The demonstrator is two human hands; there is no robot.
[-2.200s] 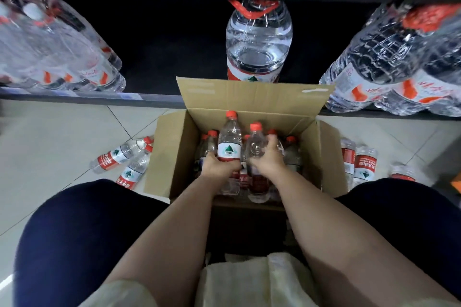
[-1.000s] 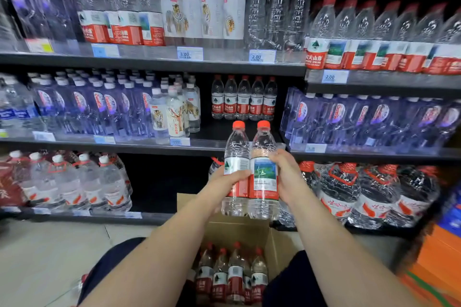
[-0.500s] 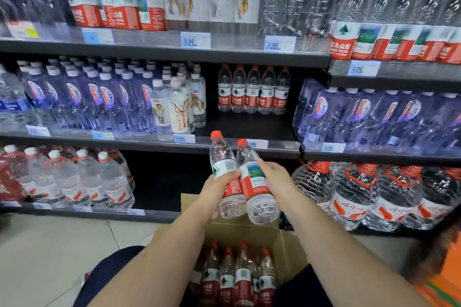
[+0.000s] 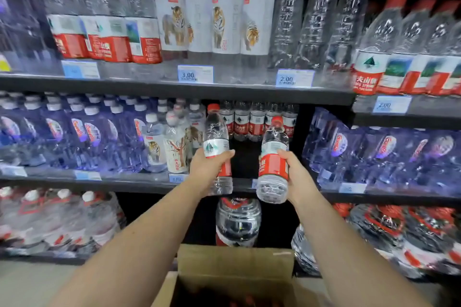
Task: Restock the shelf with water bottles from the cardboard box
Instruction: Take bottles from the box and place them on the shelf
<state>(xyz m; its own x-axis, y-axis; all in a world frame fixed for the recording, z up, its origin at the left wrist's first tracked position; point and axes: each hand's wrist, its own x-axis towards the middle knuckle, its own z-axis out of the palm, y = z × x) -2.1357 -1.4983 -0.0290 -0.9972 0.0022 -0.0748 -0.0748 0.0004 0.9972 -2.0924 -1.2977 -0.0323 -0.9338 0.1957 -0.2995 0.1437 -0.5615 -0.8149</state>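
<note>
My left hand (image 4: 208,168) grips a red-capped water bottle (image 4: 216,137), held upright at the front edge of the middle shelf (image 4: 139,183). My right hand (image 4: 295,174) grips a second red-capped bottle (image 4: 273,157), tilted slightly left, a little apart from the first. Both bottles hang in front of a dark gap in the middle shelf, where a row of matching red-label bottles (image 4: 257,121) stands at the back. The open cardboard box (image 4: 234,264) sits below between my arms; its contents are barely visible.
Blue-tinted bottles (image 4: 82,132) and tiger-label bottles (image 4: 174,144) fill the shelf left of the gap, more blue bottles (image 4: 384,152) the right. Large jugs (image 4: 238,222) stand on the bottom shelf. The top shelf (image 4: 174,90) holds tall bottles and price tags.
The two bottles were lifted out of the box and raised to the middle shelf. They were held together half a second ago and are now apart, further forward and higher.
</note>
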